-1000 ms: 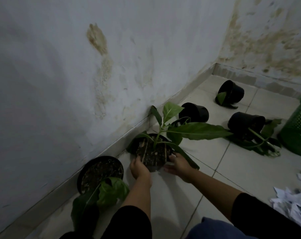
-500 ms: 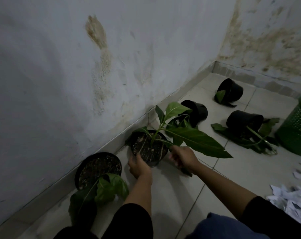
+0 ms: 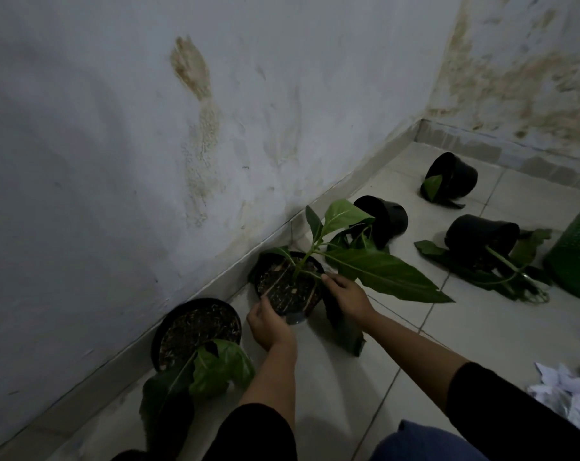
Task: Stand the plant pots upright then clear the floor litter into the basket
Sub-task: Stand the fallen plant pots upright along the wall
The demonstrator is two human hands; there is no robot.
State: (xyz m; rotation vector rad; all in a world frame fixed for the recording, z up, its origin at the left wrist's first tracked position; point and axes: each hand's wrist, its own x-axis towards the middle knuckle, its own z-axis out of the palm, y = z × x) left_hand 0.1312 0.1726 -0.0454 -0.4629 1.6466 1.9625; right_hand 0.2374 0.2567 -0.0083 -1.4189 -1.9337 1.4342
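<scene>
I have the round black plastic pot of dark soil with a broad-leaved green plant [image 3: 288,287] upright on the pale tiled floor [image 3: 481,327], close to the skirting of the stained white wall [image 3: 115,161]. My left hand [image 3: 270,327] curls round its near rim; my right hand [image 3: 346,296] grips the right rim under a long leaf. Beside it to the left, a second black soil-filled pot [image 3: 195,327] stands against the wall. Beyond, three black pots [image 3: 385,219] lie tipped, leaves spilled. The green perforated basket [image 3: 574,261] is cut off at the right edge, as is the crumpled white paper [image 3: 567,390]. Dim light blurs the details.
</scene>
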